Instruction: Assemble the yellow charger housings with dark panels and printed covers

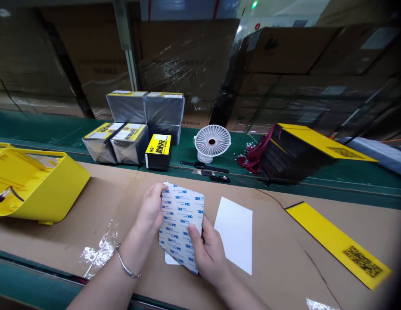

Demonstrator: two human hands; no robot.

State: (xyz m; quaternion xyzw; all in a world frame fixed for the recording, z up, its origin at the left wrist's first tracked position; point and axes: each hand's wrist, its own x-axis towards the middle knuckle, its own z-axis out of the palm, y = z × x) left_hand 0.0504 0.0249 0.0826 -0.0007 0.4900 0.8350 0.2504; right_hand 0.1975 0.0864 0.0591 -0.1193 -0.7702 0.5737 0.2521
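Between my two hands is a sheet of 3M adhesive backing (179, 211), white with blue print and rounded corners, tilted up above the cardboard. My left hand (152, 207) pinches its upper left edge. Along the right edge, my right hand (210, 249) grips it with the thumb on the printed face. The sheet's far side is hidden. A white paper sheet (237, 234) lies on the cardboard just right of my right hand. Part of another pale piece (172, 259) shows below the held sheet.
Brown cardboard (122, 193) covers the bench. A yellow plastic housing (63, 185) stands left; a yellow panel with a QR code (336, 241) lies right. Behind are several boxed stacks (129, 142), a white fan (212, 141), a watch (203, 165) and stacked dark panels with red wires (284, 155).
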